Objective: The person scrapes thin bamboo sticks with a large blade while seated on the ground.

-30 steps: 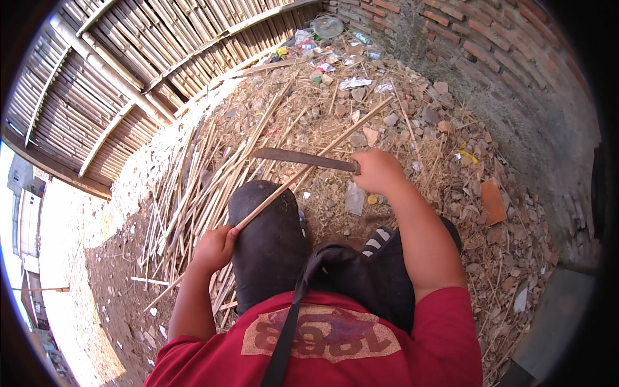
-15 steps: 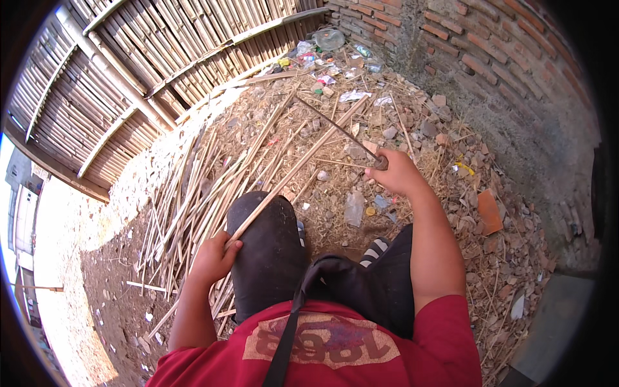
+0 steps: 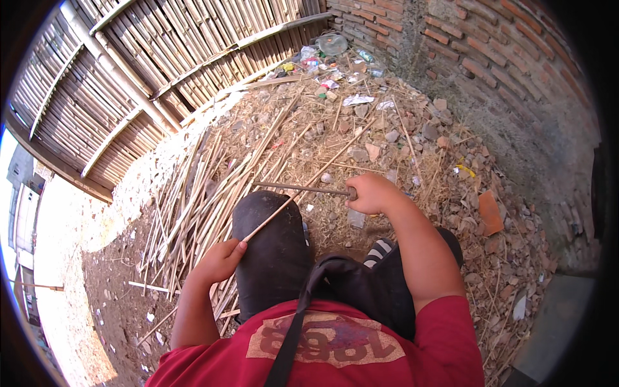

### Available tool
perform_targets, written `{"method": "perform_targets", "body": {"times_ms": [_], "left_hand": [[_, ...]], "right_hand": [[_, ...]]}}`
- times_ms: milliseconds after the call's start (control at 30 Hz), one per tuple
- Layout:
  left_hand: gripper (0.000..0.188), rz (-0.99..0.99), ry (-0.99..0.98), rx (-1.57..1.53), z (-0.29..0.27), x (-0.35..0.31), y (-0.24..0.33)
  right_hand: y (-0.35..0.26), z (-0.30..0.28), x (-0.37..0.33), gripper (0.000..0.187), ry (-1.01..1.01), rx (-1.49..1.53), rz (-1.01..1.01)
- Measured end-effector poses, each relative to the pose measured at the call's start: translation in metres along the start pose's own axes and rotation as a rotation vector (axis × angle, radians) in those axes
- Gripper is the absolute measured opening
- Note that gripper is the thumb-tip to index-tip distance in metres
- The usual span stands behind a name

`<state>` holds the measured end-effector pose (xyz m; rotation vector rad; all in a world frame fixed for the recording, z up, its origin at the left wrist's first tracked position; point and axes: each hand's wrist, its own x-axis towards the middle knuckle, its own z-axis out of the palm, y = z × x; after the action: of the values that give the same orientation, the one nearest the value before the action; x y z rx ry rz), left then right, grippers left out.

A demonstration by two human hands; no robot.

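Note:
My left hand (image 3: 219,260) is closed around the near end of a long, thin bamboo strip (image 3: 335,156). The strip slants up and away to the right, passing over my dark-trousered left knee (image 3: 264,216). In my closed right hand (image 3: 373,193) is the handle of a long, narrow, dark-bladed knife (image 3: 303,188). Its blade points left, nearly level, and crosses the strip just beyond the knee; whether they touch I cannot tell. Beneath and left of the knee lies a loose heap of split bamboo strips (image 3: 187,219), many roughly parallel.
A bamboo-slat fence (image 3: 193,45) stands at the far left, and a brick wall (image 3: 490,58) runs along the right. Rubble and dry straw cover the ground, with a broken orange tile (image 3: 490,213) at right. Plastic litter (image 3: 332,44) lies in the far corner.
My right hand has come nearer and left, swinging the knife blade down from beyond the strip to across it. The strip now shows its narrow side. My left hand has barely moved.

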<state>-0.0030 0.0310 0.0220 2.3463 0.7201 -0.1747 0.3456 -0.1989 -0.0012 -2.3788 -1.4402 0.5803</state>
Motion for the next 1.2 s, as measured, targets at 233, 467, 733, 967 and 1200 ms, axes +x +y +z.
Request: {"method": "perform_targets", "body": {"times_ms": [233,467,733,967,1200], "left_hand": [[0.046,0.002,-0.074,0.042,0.002,0.006,-0.001],[0.045,-0.026,-0.081,-0.056,0.009,0.005,-0.015],[0.042,0.013,-0.018,0.049,0.008,0.007,-0.003],[0.043,-0.012,-0.019,0.127,0.009,0.01,0.007],[0.045,-0.006,-0.024,-0.007,0.012,0.013,-0.002]], "right_hand": [[0.017,0.026,0.019,0.036,0.021,-0.02,0.133],[0.035,0.04,0.035,0.047,0.04,0.345,0.235],[0.008,0.04,0.036,0.049,-0.04,0.163,0.095],[0.062,0.04,0.036,0.056,0.019,0.343,0.353],[0.025,0.023,0.022,0.06,0.103,0.237,0.121]]}}
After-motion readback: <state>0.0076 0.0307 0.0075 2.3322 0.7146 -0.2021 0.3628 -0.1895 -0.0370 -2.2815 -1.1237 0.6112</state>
